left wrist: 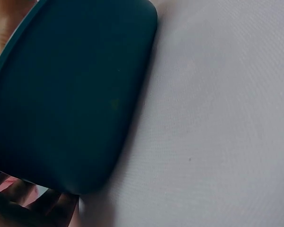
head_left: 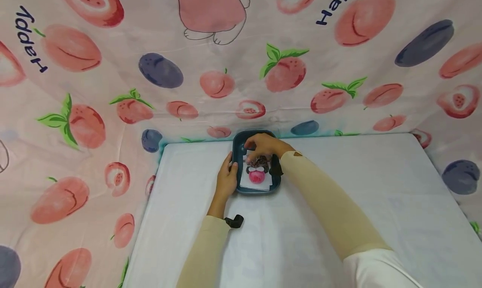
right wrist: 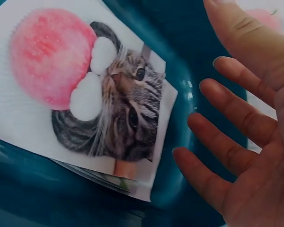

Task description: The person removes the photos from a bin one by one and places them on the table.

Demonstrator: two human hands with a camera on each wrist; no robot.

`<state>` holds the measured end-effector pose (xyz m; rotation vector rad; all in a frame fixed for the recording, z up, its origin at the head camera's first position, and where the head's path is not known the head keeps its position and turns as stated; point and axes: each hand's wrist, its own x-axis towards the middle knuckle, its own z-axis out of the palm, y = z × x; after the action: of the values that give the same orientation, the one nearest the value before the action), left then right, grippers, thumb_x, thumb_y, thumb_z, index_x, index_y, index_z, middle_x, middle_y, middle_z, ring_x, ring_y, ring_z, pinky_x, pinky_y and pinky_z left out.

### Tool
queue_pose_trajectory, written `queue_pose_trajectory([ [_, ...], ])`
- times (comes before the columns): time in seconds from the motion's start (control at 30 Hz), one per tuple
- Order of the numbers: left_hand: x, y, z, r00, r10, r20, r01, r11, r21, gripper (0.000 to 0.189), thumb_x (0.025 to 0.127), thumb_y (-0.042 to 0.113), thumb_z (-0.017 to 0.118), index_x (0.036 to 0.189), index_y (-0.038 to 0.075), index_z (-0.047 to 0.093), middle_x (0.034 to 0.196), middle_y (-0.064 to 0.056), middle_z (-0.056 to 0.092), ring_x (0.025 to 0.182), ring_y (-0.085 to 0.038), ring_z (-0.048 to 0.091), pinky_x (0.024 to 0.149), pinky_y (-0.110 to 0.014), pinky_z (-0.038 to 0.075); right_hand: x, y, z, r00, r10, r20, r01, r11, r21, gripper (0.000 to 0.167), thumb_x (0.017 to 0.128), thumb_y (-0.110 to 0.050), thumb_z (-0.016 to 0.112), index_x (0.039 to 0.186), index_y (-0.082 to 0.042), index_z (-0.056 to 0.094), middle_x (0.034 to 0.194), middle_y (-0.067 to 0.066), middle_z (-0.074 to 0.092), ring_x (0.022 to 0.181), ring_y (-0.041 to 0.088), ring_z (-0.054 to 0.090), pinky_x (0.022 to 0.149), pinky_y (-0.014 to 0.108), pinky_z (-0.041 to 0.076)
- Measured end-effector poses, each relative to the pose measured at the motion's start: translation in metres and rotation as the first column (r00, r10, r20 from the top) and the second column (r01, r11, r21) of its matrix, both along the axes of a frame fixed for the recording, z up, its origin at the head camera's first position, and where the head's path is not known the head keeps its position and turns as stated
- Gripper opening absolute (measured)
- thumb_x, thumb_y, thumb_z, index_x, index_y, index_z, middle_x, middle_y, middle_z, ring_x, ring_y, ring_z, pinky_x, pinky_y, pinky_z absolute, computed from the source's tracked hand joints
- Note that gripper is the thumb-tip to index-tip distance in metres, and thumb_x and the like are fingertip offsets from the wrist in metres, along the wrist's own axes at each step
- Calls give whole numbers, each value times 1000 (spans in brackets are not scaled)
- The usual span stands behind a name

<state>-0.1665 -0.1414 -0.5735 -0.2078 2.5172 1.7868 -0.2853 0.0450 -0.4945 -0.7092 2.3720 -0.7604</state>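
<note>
A dark teal plastic basin (head_left: pixel 238 187) stands at the back of the white table, and its outer wall (left wrist: pixel 71 90) fills much of the left wrist view. Inside it lies a small stack of printed picture cards (right wrist: pixel 19 116). The top one shows a tabby cat with a pink ball. My left hand (head_left: pixel 227 179) rests against the basin's left side, fingers along the wall. Over the far part of the basin, my right hand (head_left: pixel 265 145) is held with its fingers (right wrist: pixel 222 146) spread beside the cards, nothing between them.
The white cloth-covered table (head_left: pixel 357 196) extends to both sides and toward me. Directly behind the basin hangs a pink curtain (head_left: pixel 226 108) printed with fruit. A black wrist camera (head_left: pixel 234 221) sits on my left wrist.
</note>
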Motion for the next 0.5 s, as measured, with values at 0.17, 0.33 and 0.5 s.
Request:
queue_pose_trajectory([
  [0.17,0,-1,-1,1000,-5,-25,5,1000,-8,53,111,33,43,162,23,31,161,-9,43,140,-33,51,112,-53,45,-6,-7,-11,1000,-10,28,8,998,60,60,84,-37,85,134,-11,66,132,10,65,122,27,58,106,44,51],
  [0.33,-1,-1,-3,999,-7,-43,6,1000,-19,53,111,34,43,162,25,32,160,-10,43,139,-32,52,112,-51,44,-11,-10,-20,996,-52,77,43,993,108,56,84,-37,85,132,-14,67,130,8,64,116,25,59,90,43,59],
  [0.5,-2,-1,-5,999,-4,-48,3,999,-32,53,111,35,42,162,24,32,161,-10,42,140,-33,51,113,-51,44,-15,-12,-23,999,-25,44,20,991,131,44,83,-33,86,120,-14,72,118,6,68,107,22,62,96,39,54],
])
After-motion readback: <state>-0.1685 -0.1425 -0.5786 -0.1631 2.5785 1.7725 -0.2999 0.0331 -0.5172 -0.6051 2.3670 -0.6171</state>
